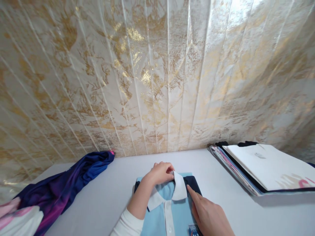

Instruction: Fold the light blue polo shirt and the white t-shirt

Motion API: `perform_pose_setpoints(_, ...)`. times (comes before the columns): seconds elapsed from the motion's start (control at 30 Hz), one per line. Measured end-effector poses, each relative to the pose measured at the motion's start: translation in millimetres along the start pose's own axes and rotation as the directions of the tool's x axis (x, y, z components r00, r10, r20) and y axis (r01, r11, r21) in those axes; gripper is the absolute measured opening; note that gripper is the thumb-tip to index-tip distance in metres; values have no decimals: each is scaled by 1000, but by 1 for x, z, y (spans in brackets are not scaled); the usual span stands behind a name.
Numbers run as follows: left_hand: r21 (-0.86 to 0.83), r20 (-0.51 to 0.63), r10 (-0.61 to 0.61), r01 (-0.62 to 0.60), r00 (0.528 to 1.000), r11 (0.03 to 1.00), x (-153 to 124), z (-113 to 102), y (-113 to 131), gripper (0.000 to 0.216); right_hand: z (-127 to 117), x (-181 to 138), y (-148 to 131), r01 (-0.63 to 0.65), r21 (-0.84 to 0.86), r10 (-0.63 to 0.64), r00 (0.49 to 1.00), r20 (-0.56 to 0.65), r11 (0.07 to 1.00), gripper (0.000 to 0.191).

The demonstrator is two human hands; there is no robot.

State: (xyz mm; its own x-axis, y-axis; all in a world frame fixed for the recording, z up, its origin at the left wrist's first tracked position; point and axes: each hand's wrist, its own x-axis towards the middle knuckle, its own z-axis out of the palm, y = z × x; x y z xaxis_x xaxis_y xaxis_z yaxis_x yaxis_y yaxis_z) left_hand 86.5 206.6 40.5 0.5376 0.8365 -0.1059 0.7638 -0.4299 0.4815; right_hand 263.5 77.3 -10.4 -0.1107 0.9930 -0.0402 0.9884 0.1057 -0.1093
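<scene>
i see a pale grey table [105, 196] against a gold-veined wall [157, 75]. my left hand [159, 173] pinches the white collar [179, 186] of the light-blue polo shirt [178, 213] at the near edge; my right hand [209, 214] rests unclenched on it, forefinger extended.

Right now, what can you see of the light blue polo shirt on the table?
The light blue polo shirt lies flat, front up, on the white table, its lower part out of frame. It has a white collar, a white button placket, navy shoulders and a chest badge. The fabric looks soft. The left hand pinches the collar; the right hand rests on the shirt, forefinger pointing at the collar's edge.
</scene>
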Motion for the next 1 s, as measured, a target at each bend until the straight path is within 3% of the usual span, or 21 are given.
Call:
perform_pose_setpoints(0.27, 62, -153, -93, 103, 984, 993, 7, 18, 5, 15, 4, 1, 1, 25, -35, -27, 997, -71, 999, 56)
perform_pose_setpoints(0.43, 36, -199, -119, 129, 973, 991, -10, -14, -5, 16, 7, 1, 3, 29, -25, -32, 992, -122, 999, 56)
perform_pose_setpoints(0.53, 7, -262, -194, 203, 945, 979, -41, -39, -23, 21, 5, 1, 3, 27, -17, -29, 992, -126, 999, 54)
perform_pose_setpoints(0.63, -9, -303, -324, 337, 896, 941, -81, -49, -43, 20, 0, 0, 0, 23, -18, -25, 995, -100, 1000, 54)
perform_pose_setpoints(0.8, -35, -275, -423, 431, 863, 902, -119, -31, -55, 17, -8, -2, -5, 0, -33, -2, 997, -76, 999, 52)
perform_pose_setpoints(1.0, -57, -293, -417, 420, 860, 906, -105, -13, -50, 12, -7, -4, -5, 25, -17, -27, 991, -129, 1000, 50)
